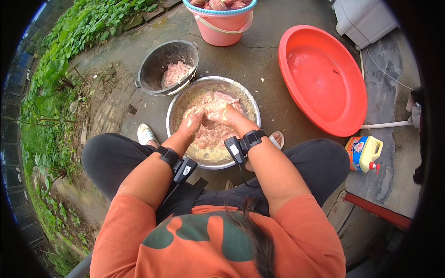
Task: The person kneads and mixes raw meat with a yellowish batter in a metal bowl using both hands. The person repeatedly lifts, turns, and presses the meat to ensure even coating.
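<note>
A wide steel basin (170, 128) stands on the ground between my feet. Raw pink intestines (212, 137) lie heaped in it, and a pale yellowish paste coats its inner wall. Over the heap, my left hand (192, 120) is curled around some of the intestines, with paste smeared on the thumb side. Close beside it, my right hand (224, 114) also grips part of the pile and has paste on it. The fingertips of both hands are partly hidden between them. Touching the basin's far left rim, a black bucket (149, 66) is tilted and holds more pale pink pieces (176, 73).
A pink bucket (222, 33) of reddish tubers (217, 5) stands beyond the basin. To the right, a large red tub (323, 83) leans on its side near a white pipe (386, 125). A yellow pump jug (365, 153) sits by my right knee. Leafy plants (48, 97) border the left.
</note>
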Motion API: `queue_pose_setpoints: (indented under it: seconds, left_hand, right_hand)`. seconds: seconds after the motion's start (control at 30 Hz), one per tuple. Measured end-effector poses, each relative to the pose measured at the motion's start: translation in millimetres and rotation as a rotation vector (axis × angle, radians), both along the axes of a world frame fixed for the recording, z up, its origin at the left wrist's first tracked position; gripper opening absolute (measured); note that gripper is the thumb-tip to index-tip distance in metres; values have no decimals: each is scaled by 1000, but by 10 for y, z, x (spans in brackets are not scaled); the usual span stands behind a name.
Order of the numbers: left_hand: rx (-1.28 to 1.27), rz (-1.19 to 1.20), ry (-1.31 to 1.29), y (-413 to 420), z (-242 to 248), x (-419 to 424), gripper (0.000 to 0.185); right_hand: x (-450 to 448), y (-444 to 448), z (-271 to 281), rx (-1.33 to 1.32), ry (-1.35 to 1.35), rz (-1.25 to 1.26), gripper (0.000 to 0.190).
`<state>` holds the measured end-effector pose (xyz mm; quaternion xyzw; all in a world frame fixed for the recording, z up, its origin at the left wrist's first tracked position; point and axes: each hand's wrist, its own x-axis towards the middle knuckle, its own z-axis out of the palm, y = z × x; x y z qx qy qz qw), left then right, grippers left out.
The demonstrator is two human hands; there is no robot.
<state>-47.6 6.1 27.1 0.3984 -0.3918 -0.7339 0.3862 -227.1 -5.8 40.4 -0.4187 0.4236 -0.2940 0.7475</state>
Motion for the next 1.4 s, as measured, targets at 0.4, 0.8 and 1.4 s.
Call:
queue_pose_setpoints:
  seconds: [0.4,0.8,1.4]
  left_hand:
    - [217,-210,-120,-73,239,19,30]
    - [-19,-170,-411,-46,348,55,27]
    - [290,-271,-648,-88,-3,34,41]
  right_hand:
    - [152,87,-640,-231,931,-130,37]
    - [100,91,-371,-151,507,-368,16]
    - [104,206,180,412,-689,-454,24]
